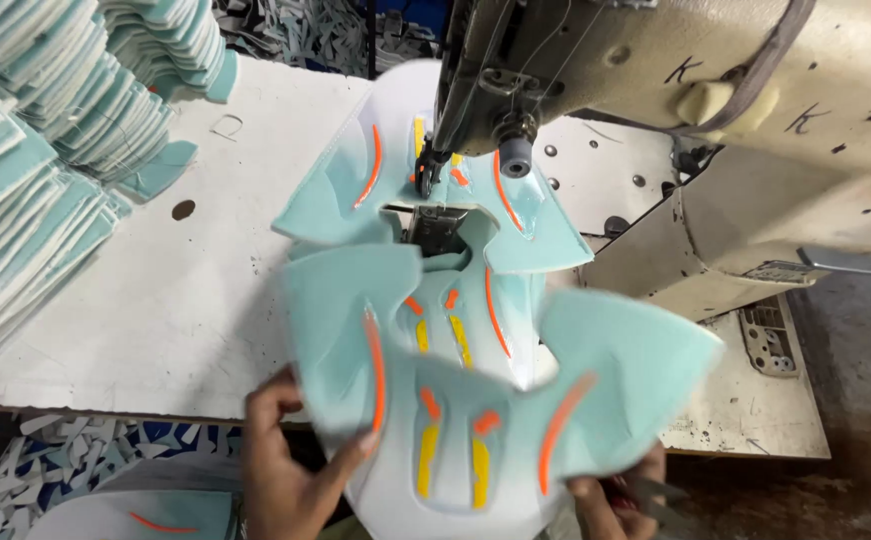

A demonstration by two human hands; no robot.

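While both hands, left [291,470] and right [606,500], pinch the near mint panel [496,400] flat, another [436,200] sits under the needle [424,170] for stitching.

- The shaped piece [476,400] I hold in my left hand [291,470] and right hand [606,500] looks like mint-green foam-backed fabric, matt, with a glossy clear film over its middle.
- Its orange and yellow stripes look smooth and shiny, like plastic or rubber.
- A like piece [426,200] under the needle has the same soft matt surface and glossy stripes.
- The sewing machine [676,90] is painted metal, cream, worn and grimy, with bare steel at the needle parts.
- The table top [186,300] is a white, matt board, scuffed and stained.
- The stacked cut pieces [26,170] show foam-like layered edges, matt.
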